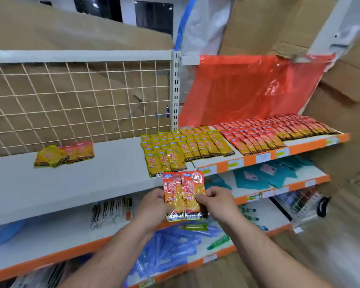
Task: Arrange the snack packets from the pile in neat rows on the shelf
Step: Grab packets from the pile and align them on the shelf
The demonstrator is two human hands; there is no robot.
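Nearest, two bare forearms rising from the bottom edge. Between them, gripped at its left edge by the left hand and at its right edge by the right hand, thumbs across the front: pair of red snack packets, upright, side by side, just below the front lip of the grey shelf. Directly above on that shelf, yellow rows; further right, red rows. Well off to the left, apart from both hands, loose pile of yellow and red packets.
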